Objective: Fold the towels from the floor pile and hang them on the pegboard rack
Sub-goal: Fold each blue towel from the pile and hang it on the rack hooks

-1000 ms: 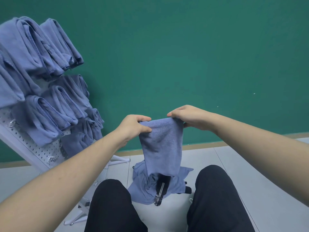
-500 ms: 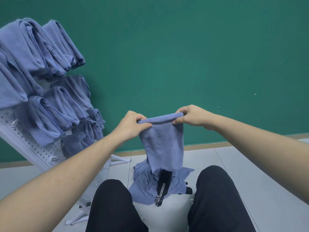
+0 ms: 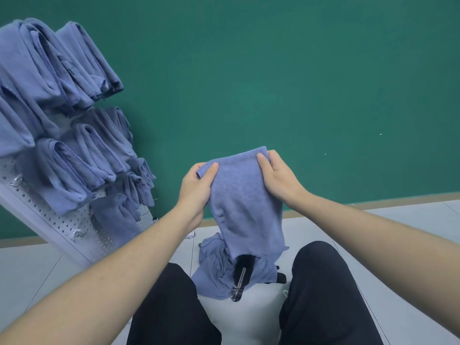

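Note:
A folded blue towel hangs in front of me, its top edge tipped toward the camera. My left hand grips its upper left corner, thumb on top. Gripping the upper right corner is my right hand. Below it, a small pile of blue towels lies on the floor between my knees, partly hidden by the held towel. At the left stands the white pegboard rack, tilted, with several folded blue towels hung on its hooks.
A green wall with a wooden baseboard rises right behind the pile. A dark shoe or strap lies on the floor pile. My black-trousered knees flank the pile. Bare metal hooks stick out low on the pegboard.
Both hands have turned the towel's top edge toward me and lifted it slightly, so its flat face now shows. The left hand has shifted to a thumb-on-top grip.

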Demonstrator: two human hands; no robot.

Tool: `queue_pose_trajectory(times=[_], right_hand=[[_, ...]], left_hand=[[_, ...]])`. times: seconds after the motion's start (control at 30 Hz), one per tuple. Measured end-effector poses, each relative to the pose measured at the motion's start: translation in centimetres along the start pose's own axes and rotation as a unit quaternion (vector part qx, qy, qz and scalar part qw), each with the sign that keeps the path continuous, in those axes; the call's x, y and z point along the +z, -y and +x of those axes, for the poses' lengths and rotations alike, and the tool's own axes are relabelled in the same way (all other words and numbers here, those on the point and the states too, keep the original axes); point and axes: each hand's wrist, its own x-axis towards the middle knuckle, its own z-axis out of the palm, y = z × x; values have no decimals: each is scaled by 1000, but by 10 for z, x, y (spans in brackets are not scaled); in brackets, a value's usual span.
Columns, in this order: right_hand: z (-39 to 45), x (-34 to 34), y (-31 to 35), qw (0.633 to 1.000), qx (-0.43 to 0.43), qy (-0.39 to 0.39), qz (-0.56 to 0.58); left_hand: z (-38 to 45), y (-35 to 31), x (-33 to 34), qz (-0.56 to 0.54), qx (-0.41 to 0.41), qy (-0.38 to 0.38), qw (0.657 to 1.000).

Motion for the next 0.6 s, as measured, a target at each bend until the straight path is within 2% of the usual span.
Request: queue_pose_trajectory(times=[0.2,0.3,0.4,0.47,0.6], right_hand=[[-9,8,-13,991,63,64,96],[-12,13,-21,991,68,54,106],[-15,17,-26,991,53,28,121],[-16,18,-28,990,52,20,131],[-18,17,-29,984,63,55,157]], left_hand=[[-12,19,2,21,3,-46,999],[-17,24,2,-51,-60,-32,996],[-22,25,3,-122,-107,15,987],[-24,27,4,-129,-100,15,986],[-25,30,5,-114,-51,-49,991]])
